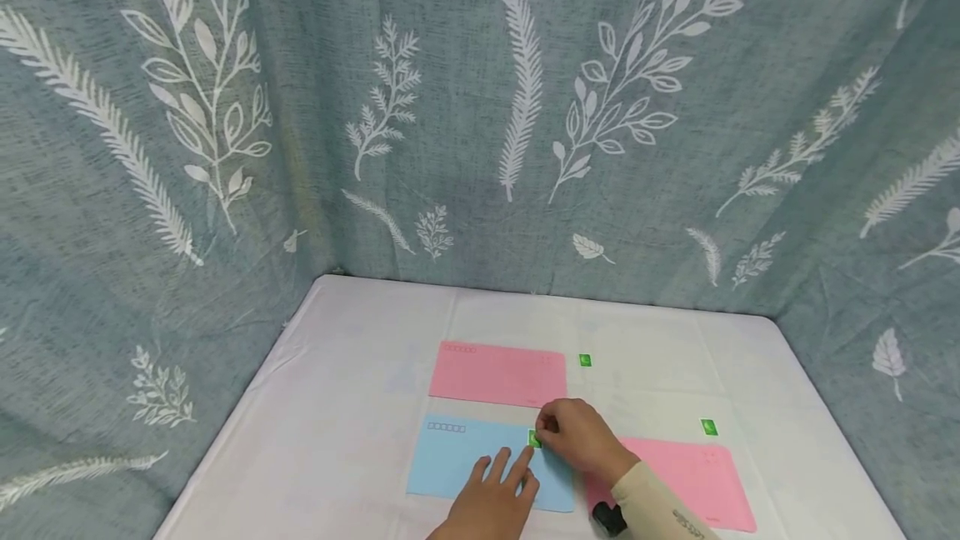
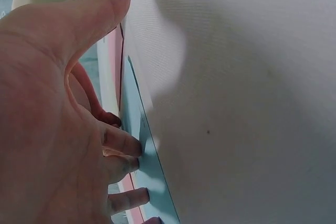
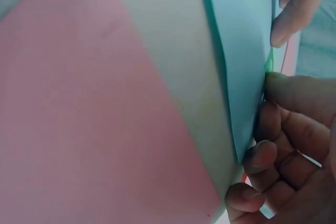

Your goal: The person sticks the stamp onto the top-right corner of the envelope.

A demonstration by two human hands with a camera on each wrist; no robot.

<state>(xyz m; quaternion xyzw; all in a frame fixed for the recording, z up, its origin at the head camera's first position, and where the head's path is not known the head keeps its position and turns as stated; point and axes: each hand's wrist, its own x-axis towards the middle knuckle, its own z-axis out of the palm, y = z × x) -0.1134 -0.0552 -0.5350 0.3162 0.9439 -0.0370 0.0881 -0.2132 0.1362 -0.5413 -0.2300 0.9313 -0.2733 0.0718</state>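
Observation:
A blue envelope [image 1: 468,461] lies flat on the white table, with a small green stamp [image 1: 535,438] at its upper right corner. My right hand [image 1: 581,437], its fingers curled, pinches at the stamp's right edge. In the right wrist view its thumb and fingers meet at the envelope's edge beside the green stamp [image 3: 270,61]. My left hand [image 1: 495,494] rests on the blue envelope with fingers spread, one fingertip at the stamp's lower edge. The left wrist view shows those fingers on the blue envelope [image 2: 152,174] and the thumb held off the table.
Behind the blue envelope lies a pink envelope [image 1: 498,375]; a second pink envelope [image 1: 686,482] is at the right, partly under my right sleeve. Single green stamps lie beside the far envelope [image 1: 585,360] and above the right one. A patterned curtain [image 1: 480,107] surrounds the table.

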